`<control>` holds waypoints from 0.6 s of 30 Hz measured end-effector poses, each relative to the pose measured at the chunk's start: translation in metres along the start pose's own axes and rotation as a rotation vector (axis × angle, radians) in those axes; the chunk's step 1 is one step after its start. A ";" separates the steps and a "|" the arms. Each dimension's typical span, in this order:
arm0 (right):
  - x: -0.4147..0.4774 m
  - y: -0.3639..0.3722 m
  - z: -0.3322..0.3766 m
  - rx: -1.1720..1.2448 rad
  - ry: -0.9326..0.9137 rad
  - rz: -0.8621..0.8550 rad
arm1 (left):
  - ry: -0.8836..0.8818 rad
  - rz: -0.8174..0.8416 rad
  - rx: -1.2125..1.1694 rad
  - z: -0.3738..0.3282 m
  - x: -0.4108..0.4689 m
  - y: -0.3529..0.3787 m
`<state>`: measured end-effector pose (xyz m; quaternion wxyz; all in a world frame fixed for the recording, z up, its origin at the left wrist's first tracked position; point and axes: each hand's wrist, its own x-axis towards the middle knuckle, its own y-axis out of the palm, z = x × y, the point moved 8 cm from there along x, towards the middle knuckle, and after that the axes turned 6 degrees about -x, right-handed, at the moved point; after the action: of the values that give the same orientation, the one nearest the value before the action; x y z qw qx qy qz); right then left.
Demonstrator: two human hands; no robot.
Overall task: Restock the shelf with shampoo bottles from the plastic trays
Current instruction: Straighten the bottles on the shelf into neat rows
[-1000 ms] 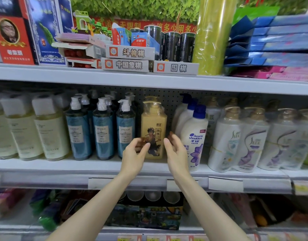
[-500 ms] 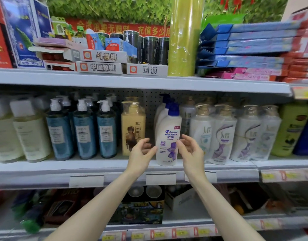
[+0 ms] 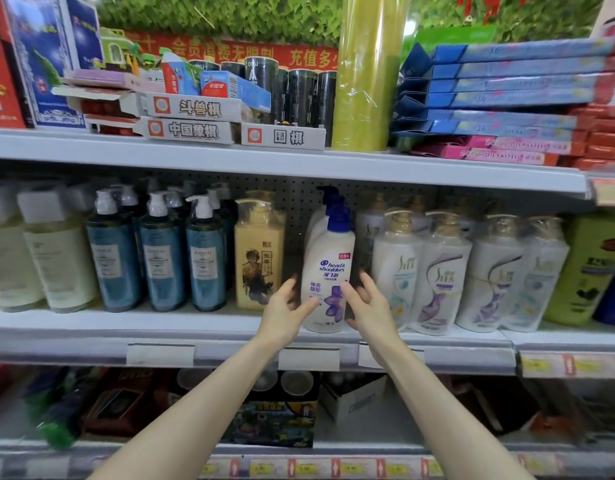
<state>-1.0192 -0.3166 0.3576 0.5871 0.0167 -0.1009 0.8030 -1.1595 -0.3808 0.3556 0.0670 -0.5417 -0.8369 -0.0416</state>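
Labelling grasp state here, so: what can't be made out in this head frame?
- Head view: whether left hand and right hand grip the white bottle; fingertips blurred.
- Bottles behind it: hidden but for blue caps.
- Plastic trays: outside the frame.
- Lower-shelf goods: blurred, shadowed.
- Price tags: too blurred to read.
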 end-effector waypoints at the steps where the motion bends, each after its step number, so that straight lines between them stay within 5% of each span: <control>1: 0.002 0.002 -0.002 -0.007 0.005 0.017 | -0.004 0.005 0.000 0.001 0.000 0.001; 18: 0.018 0.012 0.000 0.015 -0.016 0.081 | 0.007 -0.003 0.014 0.011 0.023 0.004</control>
<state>-1.0360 -0.3027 0.3587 0.5532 0.0233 -0.1001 0.8267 -1.1661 -0.3566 0.3480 0.0738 -0.5397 -0.8378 -0.0376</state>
